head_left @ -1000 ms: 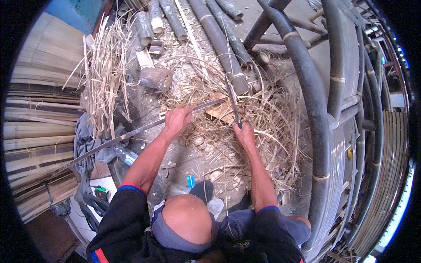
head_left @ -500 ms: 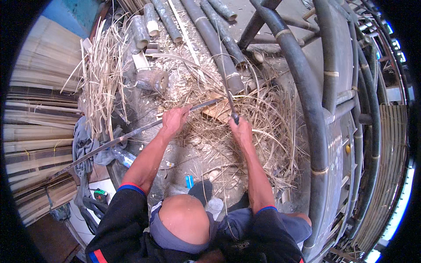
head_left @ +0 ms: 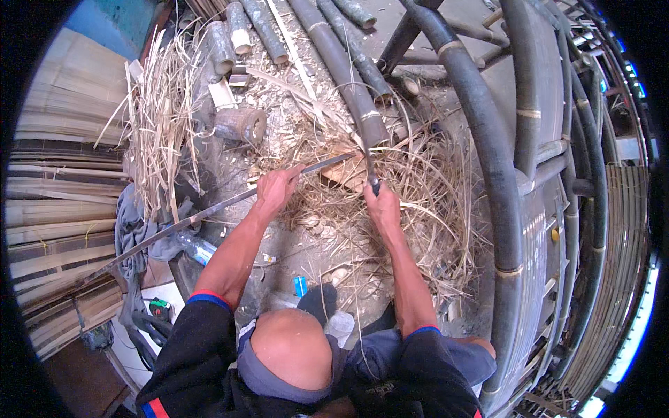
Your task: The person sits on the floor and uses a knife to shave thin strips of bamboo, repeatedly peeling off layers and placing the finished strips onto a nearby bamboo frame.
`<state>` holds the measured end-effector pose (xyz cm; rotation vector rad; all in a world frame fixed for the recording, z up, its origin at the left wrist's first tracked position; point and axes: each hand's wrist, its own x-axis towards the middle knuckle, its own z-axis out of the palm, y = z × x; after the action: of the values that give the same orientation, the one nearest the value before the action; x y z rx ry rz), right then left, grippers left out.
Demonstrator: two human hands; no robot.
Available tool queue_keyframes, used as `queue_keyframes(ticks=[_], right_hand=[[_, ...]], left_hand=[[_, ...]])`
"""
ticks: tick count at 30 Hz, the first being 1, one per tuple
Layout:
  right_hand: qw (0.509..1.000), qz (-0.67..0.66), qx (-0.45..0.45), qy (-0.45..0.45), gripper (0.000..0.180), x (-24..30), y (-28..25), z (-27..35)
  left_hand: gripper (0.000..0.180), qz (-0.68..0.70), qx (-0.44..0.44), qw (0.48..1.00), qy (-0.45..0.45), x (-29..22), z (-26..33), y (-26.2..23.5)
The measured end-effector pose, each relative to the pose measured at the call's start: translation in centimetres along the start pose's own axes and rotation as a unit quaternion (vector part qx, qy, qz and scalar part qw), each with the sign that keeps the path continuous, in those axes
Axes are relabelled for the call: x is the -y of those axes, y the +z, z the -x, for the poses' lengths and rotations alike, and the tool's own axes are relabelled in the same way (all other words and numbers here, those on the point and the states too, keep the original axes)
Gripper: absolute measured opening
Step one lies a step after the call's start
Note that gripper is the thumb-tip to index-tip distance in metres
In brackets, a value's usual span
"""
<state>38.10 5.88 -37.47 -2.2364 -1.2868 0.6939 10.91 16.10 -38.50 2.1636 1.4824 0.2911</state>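
My left hand [head_left: 275,189] grips a long thin bamboo strip [head_left: 202,217] that runs from the lower left up to a wooden block [head_left: 343,175]. My right hand [head_left: 382,203] is closed on the handle of a knife [head_left: 368,167]. The blade points up and away, and meets the far end of the strip over the block. Both hands are above a heap of pale bamboo shavings [head_left: 432,202]. My knees and dark clothing fill the bottom of the view.
Several grey bamboo poles [head_left: 348,76] lie at the top. A dark bent bamboo frame [head_left: 491,160] curves down the right side. Stacked bamboo slats [head_left: 49,209] are at the left, with loose dry strips [head_left: 160,118], a cut bamboo stub [head_left: 240,125] and a plastic bottle [head_left: 198,247].
My right hand with the knife has edged slightly up and left toward the strip's end. My left hand keeps its grip in nearly the same place.
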Motion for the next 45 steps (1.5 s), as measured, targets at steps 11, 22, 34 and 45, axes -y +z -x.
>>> queue_keyframes(ticks=[11, 22, 34, 45], right_hand=[[0.933, -0.237, 0.191, 0.19, 0.041, -0.1, 1.1, 0.8], [0.978, -0.005, 0.044, 0.202, 0.05, -5.7, 1.5, 14.8], [0.939, 0.151, -0.161, -0.264, 0.033, 13.6, -13.7, 9.8], [0.877, 0.254, -0.293, -0.283, 0.029, 1.4, -30.0, 11.9]], left_hand=[[0.031, -0.024, -0.005, 1.0, 0.0, 0.2, 0.3, 0.2], [0.031, -0.005, -0.077, 0.997, 0.003, -4.1, -0.7, -10.1], [0.032, 0.111, 0.101, 0.971, 0.187, -16.3, 5.7, -11.0], [0.044, 0.293, 0.315, 0.898, 0.091, -20.2, 10.8, -16.5]])
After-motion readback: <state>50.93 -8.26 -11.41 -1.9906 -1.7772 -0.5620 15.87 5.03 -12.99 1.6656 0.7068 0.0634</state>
